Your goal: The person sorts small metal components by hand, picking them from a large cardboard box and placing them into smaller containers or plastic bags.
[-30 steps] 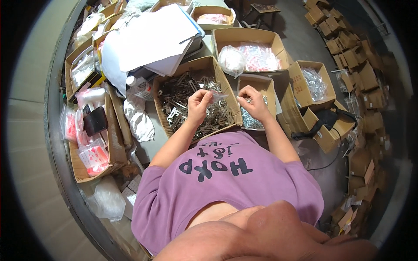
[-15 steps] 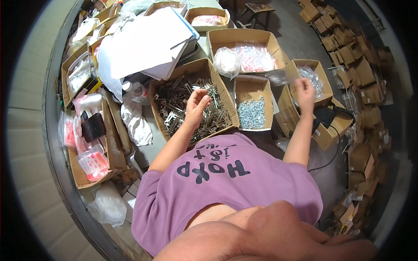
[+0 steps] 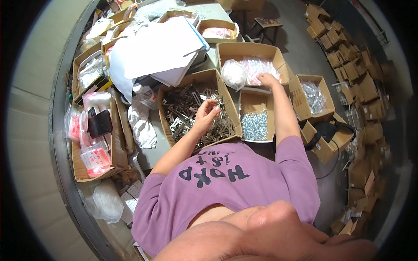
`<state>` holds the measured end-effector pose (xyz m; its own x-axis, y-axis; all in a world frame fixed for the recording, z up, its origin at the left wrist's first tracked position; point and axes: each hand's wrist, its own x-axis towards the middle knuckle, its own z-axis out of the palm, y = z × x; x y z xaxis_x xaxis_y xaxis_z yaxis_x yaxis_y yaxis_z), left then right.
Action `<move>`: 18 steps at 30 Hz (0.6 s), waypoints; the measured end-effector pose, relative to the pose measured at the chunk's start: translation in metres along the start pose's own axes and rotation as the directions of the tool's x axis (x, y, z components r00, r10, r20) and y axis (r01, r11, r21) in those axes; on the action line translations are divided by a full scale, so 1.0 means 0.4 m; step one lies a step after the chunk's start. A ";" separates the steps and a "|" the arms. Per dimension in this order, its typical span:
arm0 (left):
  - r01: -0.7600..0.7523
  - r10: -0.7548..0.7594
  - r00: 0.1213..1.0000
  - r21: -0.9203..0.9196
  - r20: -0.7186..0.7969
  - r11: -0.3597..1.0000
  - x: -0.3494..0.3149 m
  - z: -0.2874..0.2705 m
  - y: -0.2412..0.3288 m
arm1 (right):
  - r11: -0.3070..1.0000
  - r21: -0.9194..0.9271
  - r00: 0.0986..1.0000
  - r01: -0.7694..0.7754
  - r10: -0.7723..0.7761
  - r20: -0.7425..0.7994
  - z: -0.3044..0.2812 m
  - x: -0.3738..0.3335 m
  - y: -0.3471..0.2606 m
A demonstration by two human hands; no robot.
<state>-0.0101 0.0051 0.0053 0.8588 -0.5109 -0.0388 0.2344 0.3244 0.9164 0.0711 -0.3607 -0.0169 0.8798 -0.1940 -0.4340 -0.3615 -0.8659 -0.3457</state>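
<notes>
My left hand (image 3: 206,115) hovers above a cardboard box of loose metal pieces (image 3: 183,114), its fingers loosely curled and the thumb apart; I see nothing in it. To the right, my right hand (image 3: 268,80) reaches into a wider cardboard box (image 3: 265,49) of small clear plastic bags with red print (image 3: 254,66). Its fingers are drawn together at the near edge of the bags, on a bag as far as I can see; the fingertips are partly hidden. A white plastic bundle (image 3: 234,74) lies left of these bags. Below my right forearm stands a box of small silvery screws (image 3: 254,125).
At the right is a box of filled clear packets (image 3: 314,98), with an open carton (image 3: 326,141) and black cable before it. White papers (image 3: 161,50) cover the back left, near a clear bottle (image 3: 143,93). A black phone (image 3: 100,124) lies on a box at the left.
My right hand has moved left from the packet box into the box of printed bags. The blurred packet beside it is gone from view. My left hand stays over the metal pieces; the view shifted slightly.
</notes>
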 end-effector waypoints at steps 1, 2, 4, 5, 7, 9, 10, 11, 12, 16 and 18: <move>0.008 -0.009 0.998 0.020 0.062 1.000 0.017 0.016 0.001 | 0.995 -0.042 0.995 -0.093 0.094 0.044 0.047 0.087 0.137; 0.025 -0.030 0.988 0.037 0.150 0.999 0.045 0.039 0.002 | 0.976 -0.076 0.974 -0.204 0.210 0.083 0.089 0.141 0.298; 0.029 -0.034 0.992 0.045 0.122 0.999 0.042 0.004 -0.018 | 0.976 -0.032 0.956 -0.215 0.217 0.199 0.134 0.183 0.252; 0.037 -0.041 0.994 0.037 0.106 0.999 0.036 0.004 -0.014 | 0.974 -0.083 0.951 -0.211 0.225 0.214 0.129 0.190 0.246; 0.048 -0.050 0.993 0.025 0.110 0.999 0.043 0.010 -0.005 | 0.966 -0.131 0.944 -0.225 0.249 0.218 0.109 0.186 0.263; 0.018 -0.019 0.999 0.029 0.045 0.999 0.026 -0.013 -0.014 | 0.926 -0.250 0.959 -0.284 0.273 -0.078 0.056 0.123 0.096; 0.012 -0.012 0.999 0.018 0.034 1.000 0.029 -0.012 -0.014 | 0.924 -0.265 0.961 -0.276 0.265 -0.077 0.042 0.079 0.088; 0.007 -0.008 0.999 0.023 0.049 1.000 0.029 -0.011 -0.014 | 0.975 -0.054 0.925 -0.213 0.184 -0.333 0.038 0.034 0.091; 0.005 -0.007 0.998 0.029 0.068 1.000 0.029 -0.011 -0.014 | 0.987 0.139 0.806 -0.087 0.151 -0.572 0.033 -0.007 0.089; -0.029 0.026 0.993 0.026 0.111 0.999 0.032 0.013 -0.007 | 0.897 0.432 0.758 0.093 0.218 -0.615 0.016 -0.102 0.071; -0.043 0.031 0.994 0.109 0.105 0.993 0.028 0.006 -0.019 | 0.486 0.830 0.825 0.273 0.326 -0.462 0.003 -0.187 -0.027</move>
<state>-0.0033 -0.0051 -0.0013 0.8133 -0.5810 0.0317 0.1463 0.2569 0.9553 0.0089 -0.3364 0.0182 0.7505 -0.6552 -0.0867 -0.1924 -0.0911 -0.9771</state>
